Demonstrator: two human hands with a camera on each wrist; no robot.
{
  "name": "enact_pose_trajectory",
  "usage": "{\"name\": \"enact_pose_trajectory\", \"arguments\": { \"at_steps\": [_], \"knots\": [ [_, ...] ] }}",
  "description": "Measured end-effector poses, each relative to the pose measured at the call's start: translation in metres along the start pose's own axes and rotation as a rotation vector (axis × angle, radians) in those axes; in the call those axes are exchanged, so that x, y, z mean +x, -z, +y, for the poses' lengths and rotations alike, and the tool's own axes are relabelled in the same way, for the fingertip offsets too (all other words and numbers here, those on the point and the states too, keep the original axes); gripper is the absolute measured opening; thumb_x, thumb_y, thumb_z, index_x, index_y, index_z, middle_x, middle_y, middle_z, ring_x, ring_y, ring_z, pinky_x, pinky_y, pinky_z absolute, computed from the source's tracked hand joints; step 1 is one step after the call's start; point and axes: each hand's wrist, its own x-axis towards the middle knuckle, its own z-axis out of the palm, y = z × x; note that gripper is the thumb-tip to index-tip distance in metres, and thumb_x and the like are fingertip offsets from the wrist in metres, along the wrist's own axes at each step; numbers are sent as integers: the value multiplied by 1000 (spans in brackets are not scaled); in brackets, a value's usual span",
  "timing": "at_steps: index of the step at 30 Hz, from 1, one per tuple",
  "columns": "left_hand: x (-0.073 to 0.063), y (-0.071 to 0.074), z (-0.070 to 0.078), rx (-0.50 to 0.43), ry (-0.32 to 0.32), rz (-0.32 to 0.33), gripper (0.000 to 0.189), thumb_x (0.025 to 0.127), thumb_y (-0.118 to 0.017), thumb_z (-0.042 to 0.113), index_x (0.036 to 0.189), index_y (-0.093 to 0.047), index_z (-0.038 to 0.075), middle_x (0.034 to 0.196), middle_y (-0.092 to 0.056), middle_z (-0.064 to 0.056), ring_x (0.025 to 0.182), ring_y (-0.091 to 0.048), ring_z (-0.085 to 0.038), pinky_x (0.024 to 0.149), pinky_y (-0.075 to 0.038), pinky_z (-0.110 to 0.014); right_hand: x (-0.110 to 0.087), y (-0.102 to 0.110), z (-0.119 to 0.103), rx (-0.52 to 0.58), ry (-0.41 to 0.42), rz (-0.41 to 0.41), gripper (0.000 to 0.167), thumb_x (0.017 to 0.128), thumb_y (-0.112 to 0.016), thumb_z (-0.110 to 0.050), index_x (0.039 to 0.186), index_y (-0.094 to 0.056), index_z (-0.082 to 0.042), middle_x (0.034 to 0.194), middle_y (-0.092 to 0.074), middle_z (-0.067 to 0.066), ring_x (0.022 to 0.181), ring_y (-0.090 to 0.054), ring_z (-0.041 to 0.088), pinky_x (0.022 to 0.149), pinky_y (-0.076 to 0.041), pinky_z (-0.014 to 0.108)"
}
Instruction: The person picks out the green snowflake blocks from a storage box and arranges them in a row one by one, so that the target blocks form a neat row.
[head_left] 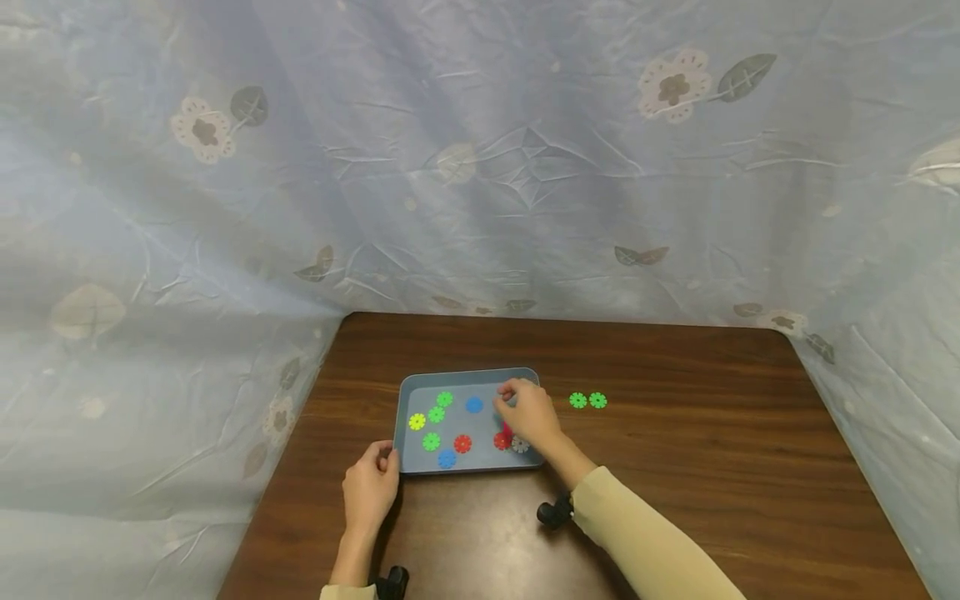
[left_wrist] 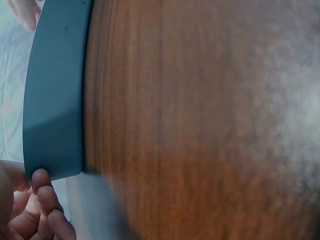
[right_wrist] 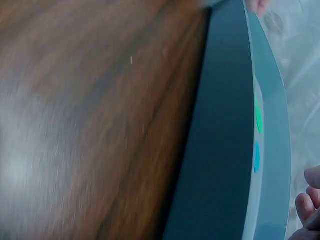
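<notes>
A grey-blue tray (head_left: 459, 468) lies on the table, holding several notched plastic discs, among them a yellow disc (head_left: 417, 422), a blue disc (head_left: 474, 405) and a red disc (head_left: 462, 444). At the tray's near left corner, my left hand (head_left: 371, 490) grips the rim between thumb and fingers; the left wrist view shows the fingertips (left_wrist: 41, 179) against that corner. My right hand (head_left: 529, 412) is over the tray's right part, fingers bent, a gap between thumb and forefinger, and no disc visible there. Beneath it a pink disc (head_left: 507, 431) is partly hidden, near a white disc (head_left: 520, 445).
Two green discs (head_left: 587, 400) lie side by side on the brown wooden table (head_left: 705, 450), right of the tray. A pale flowered curtain (head_left: 480, 208) hangs behind the table and along its sides.
</notes>
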Motion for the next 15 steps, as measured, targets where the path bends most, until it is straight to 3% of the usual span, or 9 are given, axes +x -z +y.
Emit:
{"name": "enact_pose_trajectory", "arguments": {
  "at_steps": [8,15],
  "knots": [
    [1,0,1,-9,1,1,19,98,-68,14,112,-74,1,61,-54,5,48,-44,-11,49,-39,-33,1,-32,-23,-23,103,-68,19,92,-80,-23,103,-77,-7,94,-73,1,89,-68,17,80,-54,37],
    [-1,2,1,-26,-8,-13,19,99,-68,13,112,-73,0,60,-53,6,46,-42,-9,46,-37,-30,0,-50,-45,-78,145,-168,23,91,-81,-25,106,-77,-9,98,-72,1,92,-68,18,82,-54,37]
  ]
}}
